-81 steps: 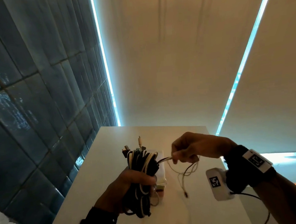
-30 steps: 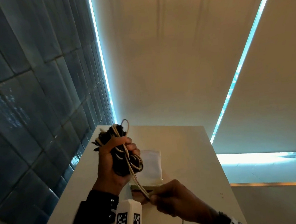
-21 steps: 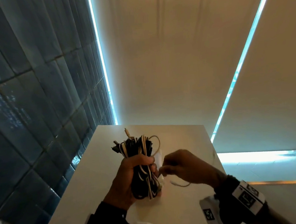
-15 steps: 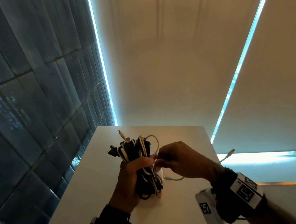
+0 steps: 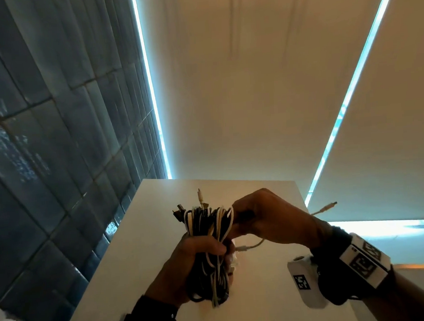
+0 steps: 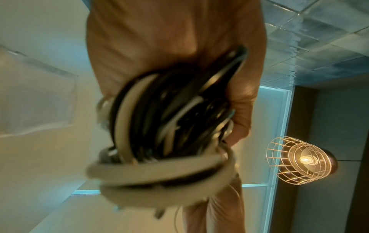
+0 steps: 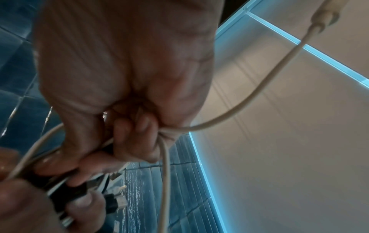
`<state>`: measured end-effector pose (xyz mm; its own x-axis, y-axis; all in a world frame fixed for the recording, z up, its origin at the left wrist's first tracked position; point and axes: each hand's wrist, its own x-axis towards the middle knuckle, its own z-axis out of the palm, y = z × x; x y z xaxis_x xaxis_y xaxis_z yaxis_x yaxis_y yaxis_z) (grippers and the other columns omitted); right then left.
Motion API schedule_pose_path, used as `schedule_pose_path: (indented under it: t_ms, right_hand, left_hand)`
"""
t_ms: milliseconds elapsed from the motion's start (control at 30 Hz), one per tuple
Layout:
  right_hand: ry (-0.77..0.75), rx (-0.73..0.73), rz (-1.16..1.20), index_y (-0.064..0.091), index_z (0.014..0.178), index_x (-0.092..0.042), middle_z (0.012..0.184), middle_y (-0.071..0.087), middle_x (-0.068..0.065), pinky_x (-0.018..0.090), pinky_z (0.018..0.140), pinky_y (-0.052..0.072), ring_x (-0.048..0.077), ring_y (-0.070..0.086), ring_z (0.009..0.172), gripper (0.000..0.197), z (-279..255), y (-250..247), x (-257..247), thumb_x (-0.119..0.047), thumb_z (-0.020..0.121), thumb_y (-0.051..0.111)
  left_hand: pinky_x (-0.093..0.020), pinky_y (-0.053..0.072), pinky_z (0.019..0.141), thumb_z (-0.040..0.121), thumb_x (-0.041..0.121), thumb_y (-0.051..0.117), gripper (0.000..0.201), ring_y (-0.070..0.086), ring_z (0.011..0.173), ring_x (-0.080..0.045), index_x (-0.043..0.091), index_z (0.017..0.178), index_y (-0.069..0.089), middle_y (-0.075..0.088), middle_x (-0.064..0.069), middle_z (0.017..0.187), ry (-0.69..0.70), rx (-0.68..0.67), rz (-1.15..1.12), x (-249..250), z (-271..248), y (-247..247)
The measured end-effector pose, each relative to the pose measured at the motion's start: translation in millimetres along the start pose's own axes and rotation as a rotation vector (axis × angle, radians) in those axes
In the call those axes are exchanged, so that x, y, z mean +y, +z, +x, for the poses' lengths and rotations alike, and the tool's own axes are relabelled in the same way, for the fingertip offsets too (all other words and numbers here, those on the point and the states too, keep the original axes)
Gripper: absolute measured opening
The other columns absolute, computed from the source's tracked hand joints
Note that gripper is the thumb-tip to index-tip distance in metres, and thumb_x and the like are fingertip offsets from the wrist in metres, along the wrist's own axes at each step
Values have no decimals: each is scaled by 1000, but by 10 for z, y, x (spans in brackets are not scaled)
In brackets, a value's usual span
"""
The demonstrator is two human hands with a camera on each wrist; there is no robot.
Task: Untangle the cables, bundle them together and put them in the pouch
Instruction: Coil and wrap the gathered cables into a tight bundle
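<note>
A bundle of black and white cables (image 5: pixel 206 238) (image 6: pixel 169 119) stands upright above the white table (image 5: pixel 265 294). My left hand (image 5: pixel 197 256) grips its middle, fingers curled round it. My right hand (image 5: pixel 257 219) (image 7: pixel 123 119) is against the bundle's upper right side and holds a loose white cable (image 5: pixel 252 245) (image 7: pixel 235 110) that wraps the bundle. That cable's plug end (image 5: pixel 330 205) sticks out to the right behind my wrist. Several plugs (image 5: pixel 201 198) poke out of the bundle's top. The pouch is almost wholly hidden behind the bundle and my hands.
A dark blue tiled wall (image 5: pixel 54 146) runs along the table's left edge. Pale roller blinds (image 5: pixel 250 82) with bright gaps stand behind the far edge. A wire-cage lamp (image 6: pixel 299 160) shows in the left wrist view.
My right hand has brought the white cable round the bundle from below to its upper right side. The bundle has stayed in my left hand, turning slightly.
</note>
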<state>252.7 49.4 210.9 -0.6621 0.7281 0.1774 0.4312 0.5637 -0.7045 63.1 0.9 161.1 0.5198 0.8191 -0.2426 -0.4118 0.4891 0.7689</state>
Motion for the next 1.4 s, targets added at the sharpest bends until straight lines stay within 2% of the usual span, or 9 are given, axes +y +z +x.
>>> schedule_pose_path:
  t_ms: [167, 333, 500, 733, 833, 967, 1133, 1267, 1400]
  right_hand:
    - [155, -35, 7, 73, 89, -10, 64, 63, -14, 10, 59, 42, 0, 55, 56, 13, -119, -138, 65, -21, 89, 66]
    - [249, 24, 163, 75, 96, -13, 60, 57, -7, 16, 50, 37, 6, 44, 49, 19, -316, -103, 169, -21, 94, 58]
    - [354, 332, 477, 73, 89, -8, 62, 59, 5, 28, 46, 36, 17, 41, 49, 14, -473, 103, 264, -15, 91, 62]
    - [413, 692, 504, 60, 79, 0, 55, 63, 7, 23, 36, 37, 17, 46, 37, 15, -427, 563, 92, -10, 90, 63]
    - [330, 686, 489, 62, 82, -6, 62, 67, 8, 24, 43, 47, 15, 55, 43, 11, -331, 632, -72, -14, 89, 63]
    - [311, 597, 376, 68, 79, -15, 70, 72, -2, 15, 69, 52, 5, 67, 67, 7, -203, 594, -183, -19, 85, 70]
    - [311, 521, 508, 69, 81, -9, 69, 70, 5, 20, 54, 49, 10, 61, 56, 6, -115, 566, -234, -13, 83, 72]
    - [289, 587, 505, 69, 78, -12, 72, 70, 4, 22, 57, 53, 13, 67, 61, 7, -43, 650, -275, -15, 80, 75]
    - [326, 653, 484, 68, 74, -16, 69, 69, -1, 21, 56, 52, 10, 67, 62, 10, 5, 727, -275, -16, 79, 76]
  left_hand:
    - [-29, 43, 54, 51, 4, 70, 27, 51, 56, -20, 3, 78, 63, 49, -11, 67, -11, -23, -149, -37, -1, -46]
    - [-32, 49, 53, 47, 2, 81, 42, 54, 55, -20, 3, 81, 58, 49, -9, 65, 58, -11, -272, -67, 7, -109]
    - [-29, 49, 53, 55, -2, 70, 32, 52, 54, -18, 3, 83, 57, 46, -7, 65, 144, 6, -340, -58, 35, -102]
    - [-28, 48, 53, 49, 2, 79, 29, 50, 54, -17, 6, 68, 57, 45, -6, 63, 141, 40, -316, -107, 100, -29]
    - [-30, 49, 55, 56, 6, 75, 25, 54, 56, -19, 4, 76, 60, 49, -9, 66, 143, 125, -234, -162, 136, -14]
    - [-33, 51, 56, 53, 19, 79, 45, 57, 60, -23, -2, 89, 62, 55, -12, 66, 157, 207, -80, -214, 126, -28]
    - [-37, 53, 60, 58, 24, 80, 50, 62, 69, -29, 0, 100, 65, 61, -18, 80, 225, 185, 91, -157, 22, -47]
    - [-39, 53, 66, 57, 23, 80, 55, 68, 78, -26, 7, 107, 65, 70, -13, 88, 254, 164, 185, -143, -30, -36]
    - [-48, 54, 74, 64, 14, 75, 39, 68, 83, -35, 10, 103, 70, 70, -21, 97, 323, 223, 220, -177, -49, -5]
